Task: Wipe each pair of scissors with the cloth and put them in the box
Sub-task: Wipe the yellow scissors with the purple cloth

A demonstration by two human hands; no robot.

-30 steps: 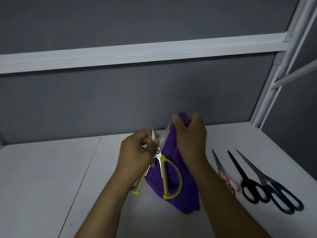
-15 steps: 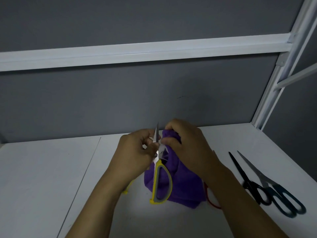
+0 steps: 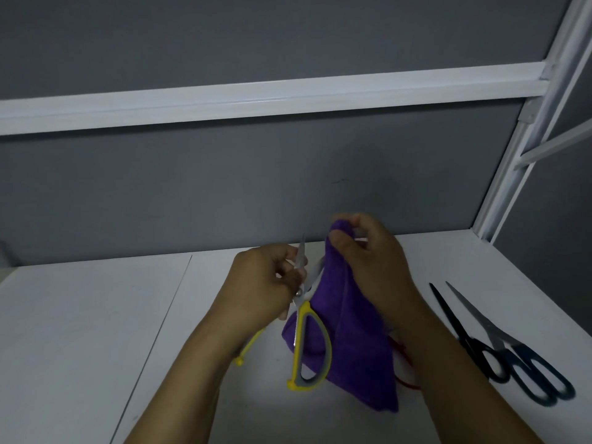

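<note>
Tabletop [image 3: 80,315] is white, black scissors [image 3: 448,313] lying right, grey wall [image 3: 256,187] behind.

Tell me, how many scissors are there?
4: yellow pair in the left hand; black pair and dark-blue pair on the table, right; red-handled pair mostly hidden behind the right forearm.

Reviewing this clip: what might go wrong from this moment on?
1. The yellow scissors are held open, blades up, in the left hand; its fingers sit right at the blades, so a slip may cut.
2. The right hand only pinches the purple cloth at its top; bare fingertips might meet the edge.
3. The right forearm hangs over a red handle loop, which it could knock.
</note>
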